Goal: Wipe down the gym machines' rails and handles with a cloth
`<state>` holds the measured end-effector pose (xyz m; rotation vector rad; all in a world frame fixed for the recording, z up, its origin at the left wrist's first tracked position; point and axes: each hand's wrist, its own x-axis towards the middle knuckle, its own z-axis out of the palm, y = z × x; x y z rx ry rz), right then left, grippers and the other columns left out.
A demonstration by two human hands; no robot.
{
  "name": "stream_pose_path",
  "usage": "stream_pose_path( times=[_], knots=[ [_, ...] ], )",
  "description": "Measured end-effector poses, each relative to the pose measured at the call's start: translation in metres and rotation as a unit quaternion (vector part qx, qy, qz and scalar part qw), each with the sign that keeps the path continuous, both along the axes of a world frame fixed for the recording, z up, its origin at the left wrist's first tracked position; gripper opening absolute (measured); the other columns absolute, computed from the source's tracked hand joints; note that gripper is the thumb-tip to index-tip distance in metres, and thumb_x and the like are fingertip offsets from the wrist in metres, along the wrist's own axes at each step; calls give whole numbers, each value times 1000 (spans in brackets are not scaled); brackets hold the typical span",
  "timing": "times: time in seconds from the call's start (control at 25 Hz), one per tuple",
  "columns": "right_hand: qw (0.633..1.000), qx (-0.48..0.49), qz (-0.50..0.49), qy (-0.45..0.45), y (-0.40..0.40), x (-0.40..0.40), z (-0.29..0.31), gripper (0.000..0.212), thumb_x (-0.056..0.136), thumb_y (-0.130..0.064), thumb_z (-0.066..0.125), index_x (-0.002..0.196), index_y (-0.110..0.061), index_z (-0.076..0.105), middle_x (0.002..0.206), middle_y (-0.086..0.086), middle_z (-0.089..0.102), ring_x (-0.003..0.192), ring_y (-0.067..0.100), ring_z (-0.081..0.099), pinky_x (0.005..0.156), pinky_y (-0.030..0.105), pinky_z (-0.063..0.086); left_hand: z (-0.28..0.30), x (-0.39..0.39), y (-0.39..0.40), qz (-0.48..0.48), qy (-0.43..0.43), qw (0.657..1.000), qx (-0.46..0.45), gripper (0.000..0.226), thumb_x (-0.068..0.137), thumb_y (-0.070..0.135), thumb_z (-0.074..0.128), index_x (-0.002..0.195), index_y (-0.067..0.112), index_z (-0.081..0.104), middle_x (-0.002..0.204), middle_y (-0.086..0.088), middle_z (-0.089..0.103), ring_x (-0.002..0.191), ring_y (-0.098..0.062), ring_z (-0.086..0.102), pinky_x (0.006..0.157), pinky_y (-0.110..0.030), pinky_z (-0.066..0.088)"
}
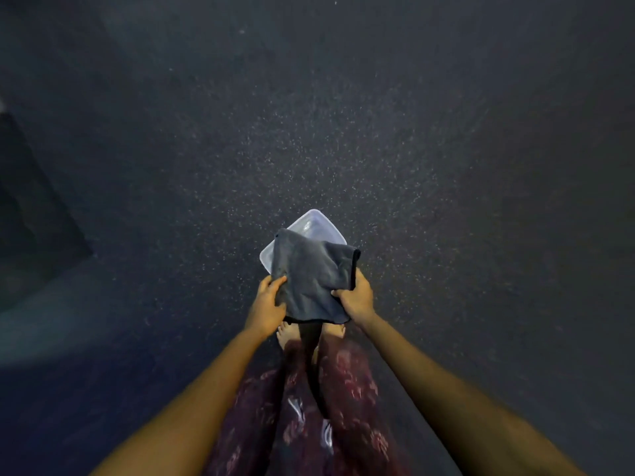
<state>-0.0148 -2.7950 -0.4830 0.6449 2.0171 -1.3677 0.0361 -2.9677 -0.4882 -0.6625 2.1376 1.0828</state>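
Grey and soft-looking, the cloth [311,280] hung spread between the person's two hands, out in front of the body and above the floor. The left hand [267,305] gripped its left edge, thumb lying over the top of the fabric and fingers tucked beneath. The right hand [356,297] pinched the right side, where a fold of the cloth bunched up against the fingers and a dark hem ran along the edge. Both arms were bare and stretched forward.

Beneath the cloth, and partly covered by it from where the camera looked, a pale translucent plastic container [311,226] sat on the floor, one rounded corner pointing away from the person. Whether the cloth touched it could not be told.

The floor [343,132] was dark rubber flecked with small light specks. Two bare feet [287,333] showed just under the cloth's lower edge, and below them dark red patterned trousers [343,389]. A darker, blurred patch lay at the far left [31,207]; what it was could not be made out.
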Motion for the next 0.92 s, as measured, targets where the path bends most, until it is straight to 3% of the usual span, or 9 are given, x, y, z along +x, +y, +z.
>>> stream_pose_path(
  times=[0.2,0.32,0.52,0.68,0.8,0.92],
  knots=[
    [993,58,96,21,-5,-31,-127,37,75,4,63,109,-8,58,91,-2,61,85,14,56,63,13,37,-126,-22,-15,8,-34,999,8,60,87,-3,51,143,13,36,152,-6,21,130,-24,39,102,-30,39],
    [985,90,146,26,-13,-52,-195,35,73,2,61,105,-11,58,87,0,62,83,20,58,67,24,42,-199,-32,-23,-12,-53,998,21,63,86,0,55,144,12,33,152,-6,20,133,-24,35,106,-31,37],
    [967,126,220,38,-32,-87,-284,41,73,2,51,110,-15,57,97,10,66,92,31,60,78,42,51,-291,-46,-27,0,-80,996,45,68,85,1,60,145,7,28,151,-8,19,135,-25,33,104,-23,32],
    [950,170,255,52,-33,-103,-335,49,78,3,48,124,-15,52,112,12,63,105,33,57,85,41,49,-342,-54,-23,-28,-86,995,31,68,88,6,58,146,6,25,150,-14,21,133,-29,34,107,-29,32],
    [915,199,345,70,-38,-106,-348,46,85,1,46,128,-14,46,123,14,56,111,34,52,87,38,43,-354,-60,-18,-42,-126,991,28,73,88,14,59,147,4,18,149,-16,21,135,-32,30,107,-33,31],
    [881,203,425,40,-48,-113,-353,74,85,3,49,148,-14,16,145,17,30,130,34,36,102,40,35,-350,-69,-8,-32,-153,987,27,76,90,22,58,147,2,12,155,-16,8,144,-30,6,114,-38,20]
  ],
)
